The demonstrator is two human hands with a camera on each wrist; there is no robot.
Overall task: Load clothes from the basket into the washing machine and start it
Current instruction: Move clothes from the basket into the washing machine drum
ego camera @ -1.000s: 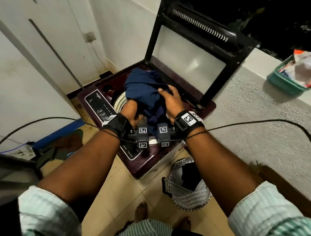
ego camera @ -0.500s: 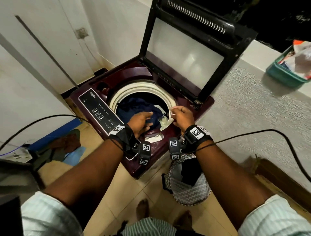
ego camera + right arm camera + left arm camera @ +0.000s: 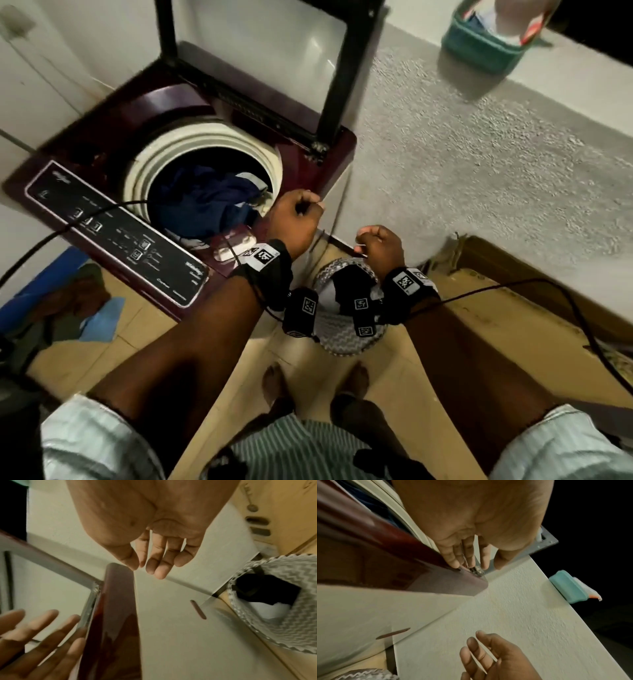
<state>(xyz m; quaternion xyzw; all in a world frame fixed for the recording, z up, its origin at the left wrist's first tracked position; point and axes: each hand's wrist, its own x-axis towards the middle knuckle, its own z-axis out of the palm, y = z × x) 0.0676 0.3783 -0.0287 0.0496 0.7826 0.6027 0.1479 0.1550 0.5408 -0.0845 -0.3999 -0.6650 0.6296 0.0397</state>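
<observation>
The maroon top-loading washing machine [image 3: 301, 161] fills the upper left of the head view, its black-framed glass lid [image 3: 260, 44] standing upright. Dark blue clothes [image 3: 202, 202] lie inside the cream-rimmed round drum [image 3: 205, 137]. White lettering and small square icons run along the black control panel [image 3: 116, 233] at the machine's near edge, but blur leaves the writing unreadable.

Lower centre in the same view, the grey-and-white zigzag-patterned laundry basket [image 3: 346, 337] stands on the tan tiled floor [image 3: 144, 329] just beside the machine's front corner, with a black garment [image 3: 346, 284] and something white in it.

The left hand [image 3: 296, 222] hovers over the machine's right front corner; the right hand [image 3: 378, 245] hangs above the basket. From the head camera both look curled, knuckles up. The wrist cameras show more: the left hand's fingers [image 3: 453, 555] hang loosely bent near the maroon edge, and the right hand's fingers [image 3: 157, 566] hang relaxed and nearly straight. Neither holds anything.

The right wrist view also looks down into the basket at the black garment, at middle right of the frame. A teal plastic tub [image 3: 479, 48] sits on the pale ledge [image 3: 582, 102] at upper right of the head view.
</observation>
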